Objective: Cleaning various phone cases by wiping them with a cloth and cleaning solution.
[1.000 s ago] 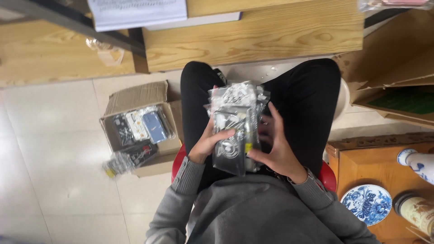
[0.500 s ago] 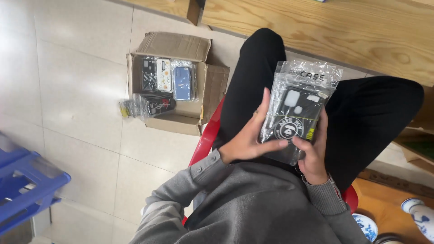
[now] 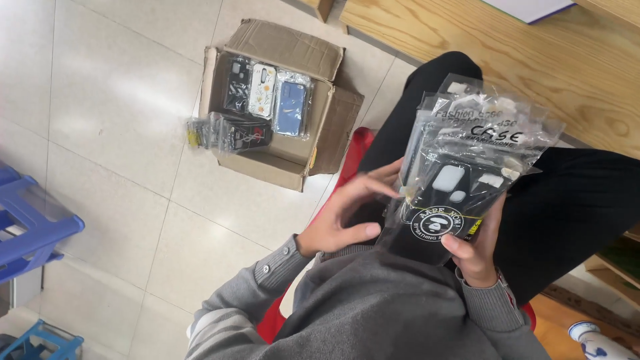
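I sit on a red stool (image 3: 347, 163) with a stack of phone cases in clear plastic bags (image 3: 467, 167) upright on my lap. The front bag holds a black case with a round white emblem. My right hand (image 3: 477, 250) grips the stack's lower right corner, thumb on the front. My left hand (image 3: 350, 213) touches the stack's left edge with its fingertips spread along the bags. Both arms wear grey sleeves.
An open cardboard box (image 3: 280, 100) on the tiled floor to my left holds several bagged phone cases, one bag hanging over its left rim. Blue plastic stools (image 3: 30, 227) stand at far left. A wooden bench (image 3: 533, 60) runs ahead. A blue-and-white vase (image 3: 597, 340) is at lower right.
The view has swung left and closer, so the box and blue stools show more. My hands still hold the stack; the left fingers have shifted along its left edge.
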